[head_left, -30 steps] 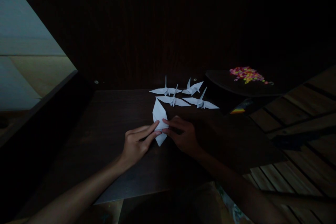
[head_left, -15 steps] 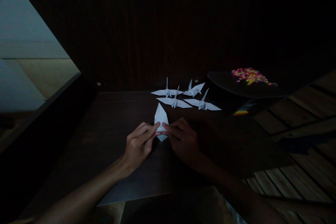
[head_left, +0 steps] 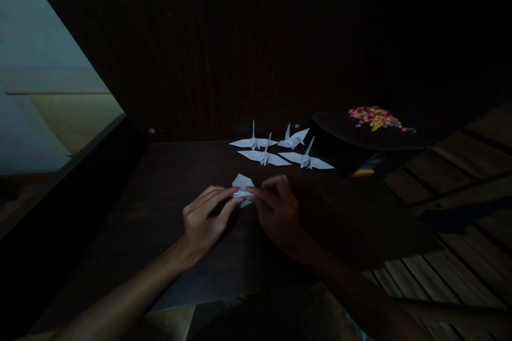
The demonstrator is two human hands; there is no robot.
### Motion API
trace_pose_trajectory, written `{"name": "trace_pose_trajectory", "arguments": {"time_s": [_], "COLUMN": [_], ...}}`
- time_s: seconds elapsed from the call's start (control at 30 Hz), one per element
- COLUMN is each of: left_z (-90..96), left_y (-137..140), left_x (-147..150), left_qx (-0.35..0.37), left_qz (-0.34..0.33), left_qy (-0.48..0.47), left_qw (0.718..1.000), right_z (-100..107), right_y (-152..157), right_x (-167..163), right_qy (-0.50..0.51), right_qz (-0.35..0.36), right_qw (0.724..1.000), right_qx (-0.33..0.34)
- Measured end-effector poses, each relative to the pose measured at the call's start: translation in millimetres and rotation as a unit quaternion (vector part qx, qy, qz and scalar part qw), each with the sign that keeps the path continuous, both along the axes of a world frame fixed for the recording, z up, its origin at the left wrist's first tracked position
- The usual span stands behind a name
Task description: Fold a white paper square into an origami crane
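A dark wooden panel (head_left: pixel 240 37) rises behind the desk (head_left: pixel 172 181), whose brown top fills the centre of the dim view; a pale wall (head_left: pixel 36 26) shows at far left. Slatted wood (head_left: pixel 468 234) lies to the right, beyond the desk's edge, and a low side board (head_left: pixel 66 170) bounds the desk on the left. A dark, round-edged shelf (head_left: pixel 340 129) juts out at the back right.

Both forearms reach in from the near side and converge over the desk. The left hand (head_left: pixel 206 218) is angled inward, thumb and forefinger extended and pinching the paper's left side. The right hand (head_left: pixel 280 213), in deeper shadow, mirrors it from the right, thumb and forefinger closed on the paper, the other fingers bent.

Four white origami cranes stand beyond the hands, well apart from them, with wings spread: one at back left (head_left: pixel 253 143), one at back right (head_left: pixel 295 139), one at front left (head_left: pixel 264 158) and one at front right (head_left: pixel 306 161). They occupy the space between the hands and the panel.

The folded white paper (head_left: pixel 242 180) lies between the two hands, its blunt upper flap pointing toward the cranes, its lower part emerging beneath the fingertips. A narrow fold runs crosswise between the pinches; the fingers hide its ends.

Small multicoloured beads (head_left: pixel 375 117) form a heap on the shelf.
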State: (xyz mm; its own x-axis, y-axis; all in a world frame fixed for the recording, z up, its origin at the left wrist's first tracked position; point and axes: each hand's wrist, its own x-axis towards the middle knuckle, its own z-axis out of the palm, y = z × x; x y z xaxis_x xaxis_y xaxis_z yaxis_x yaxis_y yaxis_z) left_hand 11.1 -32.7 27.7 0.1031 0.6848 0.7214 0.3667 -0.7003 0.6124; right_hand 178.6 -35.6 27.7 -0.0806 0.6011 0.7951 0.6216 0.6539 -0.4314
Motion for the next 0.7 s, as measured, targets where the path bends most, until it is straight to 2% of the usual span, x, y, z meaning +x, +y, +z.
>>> {"name": "trace_pose_trajectory", "arguments": {"time_s": [0.13, 0.3, 0.4, 0.5, 0.57, 0.63, 0.7], "left_z": [-1.4, 0.6, 4.5, 7.0, 6.4, 4.3, 1.8], "left_y": [1, 3, 4, 6, 7, 8, 10], "left_x": [-3, -5, -5, -6, -7, -7, -6], "left_qx": [-0.003, -0.007, -0.03, -0.055, -0.092, -0.158, -0.239], "left_qz": [0.01, 0.066, 0.063, 0.039, -0.001, -0.054, -0.107], "left_qy": [0.003, 0.012, 0.005, -0.014, -0.022, -0.027, -0.042], "left_qw": [1.0, 0.998, 0.998, 0.998, 0.996, 0.986, 0.964], "right_z": [5, 8, 10, 15, 20, 25, 27], "right_y": [2, 7, 10, 12, 13, 14, 14], "right_x": [-3, -5, -5, -5, -4, -3, -2], "right_qy": [0.004, 0.013, 0.014, 0.017, 0.021, 0.04, 0.077], "right_qz": [-0.012, 0.071, 0.087, 0.1, 0.104, 0.107, 0.114], "right_qw": [1.0, 0.997, 0.995, 0.993, 0.99, 0.985, 0.974], "right_qx": [-0.009, -0.022, -0.037, -0.061, -0.09, -0.133, -0.179]}}
